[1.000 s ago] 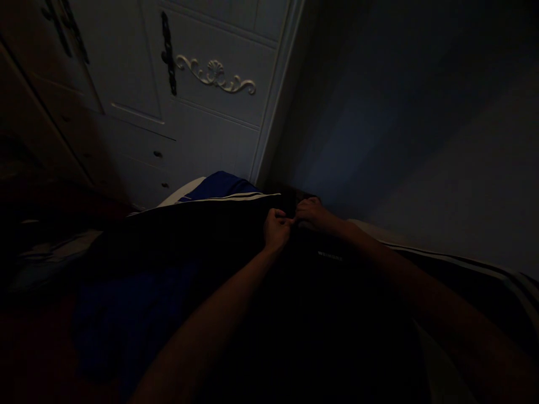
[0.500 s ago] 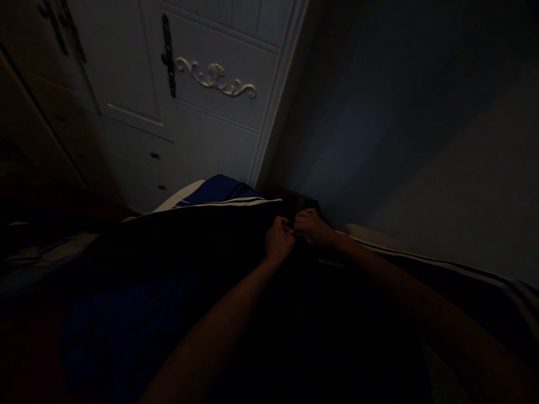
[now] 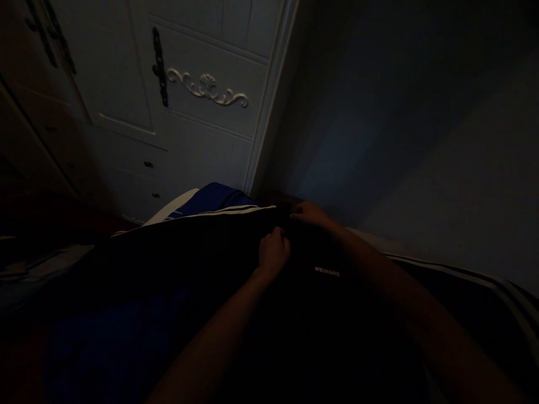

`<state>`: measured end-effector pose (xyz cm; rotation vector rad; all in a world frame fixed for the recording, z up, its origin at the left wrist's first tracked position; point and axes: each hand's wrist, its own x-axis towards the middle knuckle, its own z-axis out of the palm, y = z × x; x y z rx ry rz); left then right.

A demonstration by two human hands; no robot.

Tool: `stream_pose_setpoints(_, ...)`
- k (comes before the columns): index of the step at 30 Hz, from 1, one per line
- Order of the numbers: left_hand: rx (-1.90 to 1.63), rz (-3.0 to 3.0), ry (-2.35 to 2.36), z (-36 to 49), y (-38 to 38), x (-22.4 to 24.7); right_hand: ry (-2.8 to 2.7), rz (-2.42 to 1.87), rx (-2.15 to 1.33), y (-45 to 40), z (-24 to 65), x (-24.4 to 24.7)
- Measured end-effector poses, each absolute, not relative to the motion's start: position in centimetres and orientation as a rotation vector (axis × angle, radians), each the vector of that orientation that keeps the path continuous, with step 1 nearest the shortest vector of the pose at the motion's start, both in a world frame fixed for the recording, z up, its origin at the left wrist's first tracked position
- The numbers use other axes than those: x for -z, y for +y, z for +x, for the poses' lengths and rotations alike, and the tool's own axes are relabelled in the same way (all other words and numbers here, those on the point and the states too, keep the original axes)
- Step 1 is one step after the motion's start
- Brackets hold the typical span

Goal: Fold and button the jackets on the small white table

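Observation:
A black jacket point(image 3: 311, 320) with white stripes along its sleeves lies spread out in front of me, with small white lettering point(image 3: 327, 271) on its chest. My left hand point(image 3: 274, 249) is closed at the front of the jacket, below the collar; what its fingers pinch is lost in the dark. Up at the collar, my right hand point(image 3: 310, 214) is closed on the jacket's edge, fingers bent. Blue cloth point(image 3: 217, 194) with a white part shows beyond the striped sleeve on the left.
A white wardrobe point(image 3: 210, 120) with dark handles and carved trim stands behind the jacket. A grey wall point(image 3: 455, 185) rises to the right. More blue cloth point(image 3: 113, 342) lies at the lower left. The room is very dark.
My hands, together at the collar before, are now apart. The left has come down the jacket's front, while the right stays up by the collar. The view has shifted slightly.

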<state>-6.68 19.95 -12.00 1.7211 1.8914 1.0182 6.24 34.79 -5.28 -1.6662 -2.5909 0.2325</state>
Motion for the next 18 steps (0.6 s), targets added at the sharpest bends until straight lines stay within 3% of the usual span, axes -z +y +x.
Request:
stream_pose_setpoints(8,-0.924,2.087,1.958,-8.4,23.9,8.2,-2.315,-1.690,-0.163,32.3,8.8,2.5)
stream_pose_setpoints(13,-0.751,2.476,1.360,-8.8,31.1,5.7,-1.900,-1.455,-0.526,30.3,12.2,3.1)
stream_pose_setpoints(18,-0.548,2.367,1.248,-8.5,35.0,4.0,-1.726,-1.345,-0.778,29.8,13.3,4.1)
